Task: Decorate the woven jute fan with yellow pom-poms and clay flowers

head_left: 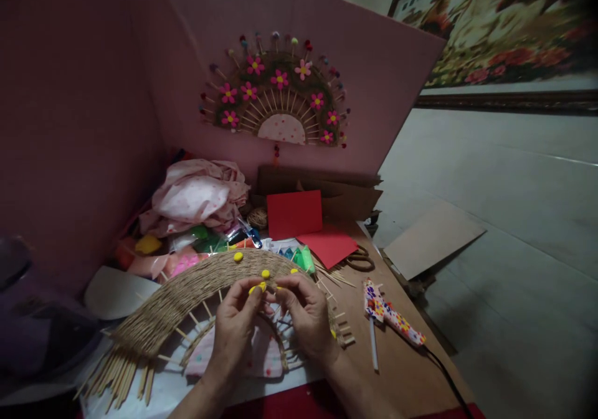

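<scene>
Over the middle of a half-round woven fan [163, 310] of twine and sticks, both my hands are raised close together. My left hand [236, 322] pinches a small yellow piece [258, 287] between thumb and fingers. My right hand [306, 316] is closed at the fingertips, partly around something small and yellowish that is hard to make out. Yellow round pieces [238, 256] lie on the woven band, one just beyond my fingertips. A dotted pink cloth half-circle [264, 353] shows beneath my hands, partly hidden by them.
A flowered glue gun [392, 316] with its cord lies at the right, near scissors [359, 259] and red cards [294, 213]. Loose sticks [119, 372] are at the front left. Crumpled cloth [200, 195] sits behind. A decorated fan [279, 98] hangs on the pink panel.
</scene>
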Tool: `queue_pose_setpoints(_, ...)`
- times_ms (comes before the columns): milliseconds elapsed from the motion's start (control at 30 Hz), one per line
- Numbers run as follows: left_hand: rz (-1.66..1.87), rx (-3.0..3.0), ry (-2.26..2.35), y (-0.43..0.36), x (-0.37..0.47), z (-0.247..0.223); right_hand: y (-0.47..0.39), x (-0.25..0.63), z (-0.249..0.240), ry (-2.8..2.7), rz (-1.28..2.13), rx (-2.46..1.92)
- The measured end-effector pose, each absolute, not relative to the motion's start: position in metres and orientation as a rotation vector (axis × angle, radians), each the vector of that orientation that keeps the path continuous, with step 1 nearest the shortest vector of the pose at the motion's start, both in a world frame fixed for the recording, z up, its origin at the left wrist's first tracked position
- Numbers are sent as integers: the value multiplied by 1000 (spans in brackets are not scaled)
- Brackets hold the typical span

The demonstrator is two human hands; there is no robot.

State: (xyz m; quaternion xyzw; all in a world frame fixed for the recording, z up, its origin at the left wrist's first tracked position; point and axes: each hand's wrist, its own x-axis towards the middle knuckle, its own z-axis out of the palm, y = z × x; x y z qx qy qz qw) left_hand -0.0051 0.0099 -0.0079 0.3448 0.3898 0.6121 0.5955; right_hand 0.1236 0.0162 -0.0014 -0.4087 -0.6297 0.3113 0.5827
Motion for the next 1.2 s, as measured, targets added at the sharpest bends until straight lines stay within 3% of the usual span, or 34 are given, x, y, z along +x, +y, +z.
queue_pose_setpoints(133, 1452, 768, 862, 9, -4, -3, 17, 123, -5, -1567, 598, -998)
queue_pose_setpoints(567, 1552, 1165, 946, 11, -14, 2, 12, 117, -2, -1623, 661, -937)
queue_pose_setpoints(1200, 1397, 826, 879, 7, -10, 9, 12, 121, -5, -1789, 416, -860)
